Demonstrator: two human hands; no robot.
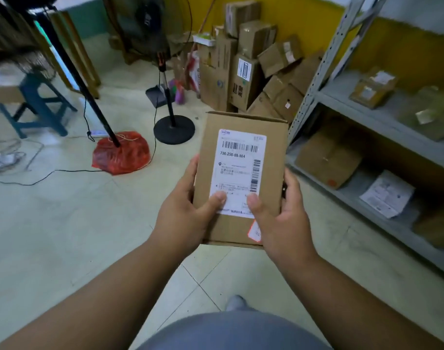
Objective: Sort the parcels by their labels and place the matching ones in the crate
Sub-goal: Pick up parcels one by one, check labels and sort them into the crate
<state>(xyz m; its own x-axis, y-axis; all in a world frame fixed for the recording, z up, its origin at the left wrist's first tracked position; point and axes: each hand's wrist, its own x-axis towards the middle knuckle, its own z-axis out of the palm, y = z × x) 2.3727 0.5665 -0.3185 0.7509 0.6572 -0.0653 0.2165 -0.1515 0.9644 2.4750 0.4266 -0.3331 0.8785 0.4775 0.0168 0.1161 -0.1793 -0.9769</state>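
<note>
Matt brown cardboard parcel (241, 178) bears a smooth white paper label (238, 173); right, grey painted metal shelving (342, 97); glossy floor tiles (51, 223).
</note>
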